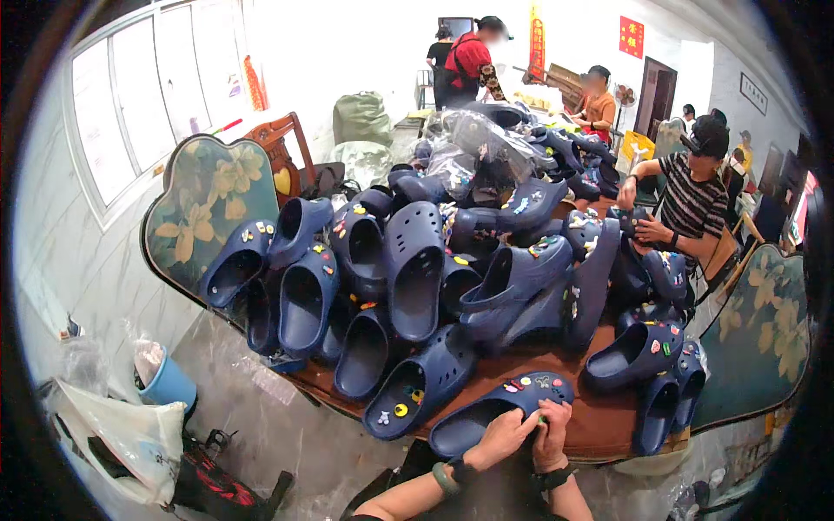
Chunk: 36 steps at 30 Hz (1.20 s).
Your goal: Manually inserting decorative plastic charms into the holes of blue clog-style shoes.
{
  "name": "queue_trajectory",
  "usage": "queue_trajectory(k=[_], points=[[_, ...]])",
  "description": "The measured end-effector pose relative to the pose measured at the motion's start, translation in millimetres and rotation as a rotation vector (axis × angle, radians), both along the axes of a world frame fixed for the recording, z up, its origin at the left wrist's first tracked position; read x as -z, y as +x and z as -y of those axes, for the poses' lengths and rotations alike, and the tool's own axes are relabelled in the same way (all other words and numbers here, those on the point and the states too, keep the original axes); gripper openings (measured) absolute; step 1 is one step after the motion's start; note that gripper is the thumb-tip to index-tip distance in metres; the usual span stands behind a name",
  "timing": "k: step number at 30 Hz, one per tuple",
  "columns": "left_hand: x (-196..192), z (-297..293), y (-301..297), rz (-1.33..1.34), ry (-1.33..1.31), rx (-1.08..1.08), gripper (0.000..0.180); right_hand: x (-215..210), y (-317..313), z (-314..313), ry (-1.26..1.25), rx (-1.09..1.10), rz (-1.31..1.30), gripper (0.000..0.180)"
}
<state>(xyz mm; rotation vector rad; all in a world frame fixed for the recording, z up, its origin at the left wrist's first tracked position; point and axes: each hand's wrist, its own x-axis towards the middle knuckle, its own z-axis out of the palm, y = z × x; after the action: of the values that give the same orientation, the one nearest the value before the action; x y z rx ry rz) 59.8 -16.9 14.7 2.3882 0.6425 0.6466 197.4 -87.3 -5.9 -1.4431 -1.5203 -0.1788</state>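
Observation:
A navy clog lies near the table's front edge, its toe pointing right, with several small colored charms on its upper. My left hand and my right hand meet at the toe of this clog. Their fingertips are pinched together around a small green piece, mostly covered by the fingers. Just left of it lies another navy clog with a yellow charm and others on it. Whether my fingers also press on the clog is hidden.
A big heap of navy clogs covers the brown table. More clogs lie to the right. A co-worker handles a clog at the right side; others work farther back. A blue bucket stands at left.

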Motion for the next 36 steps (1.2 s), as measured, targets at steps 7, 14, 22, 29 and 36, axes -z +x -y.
queue_trajectory(k=[7, 14, 22, 29, 36], points=[[3.8, -1.8, 1.8, 0.068, -0.026, 0.005, 0.027, -3.4, -2.5, -6.8, 0.077, -0.02, 0.037, 0.018], [-2.8, 7.2, 5.3, 0.247, -0.553, -0.17, 0.042, 4.9, -3.8, -7.6, 0.123, 0.044, 0.108, 0.015], [-24.5, -5.1, -2.4, 0.292, -0.571, -0.155, 0.037, -7.7, -11.5, -20.9, 0.136, -0.048, -0.132, 0.011], [-16.4, -2.8, 3.8, 0.278, -0.673, -0.134, 0.035, 0.0, -3.2, -1.0, 0.083, -0.018, -0.036, 0.016], [-38.5, -11.6, 4.9, 0.054, -0.657, -0.178, 0.033, -7.3, -4.4, 0.6, 0.106, -0.069, -0.155, 0.016]])
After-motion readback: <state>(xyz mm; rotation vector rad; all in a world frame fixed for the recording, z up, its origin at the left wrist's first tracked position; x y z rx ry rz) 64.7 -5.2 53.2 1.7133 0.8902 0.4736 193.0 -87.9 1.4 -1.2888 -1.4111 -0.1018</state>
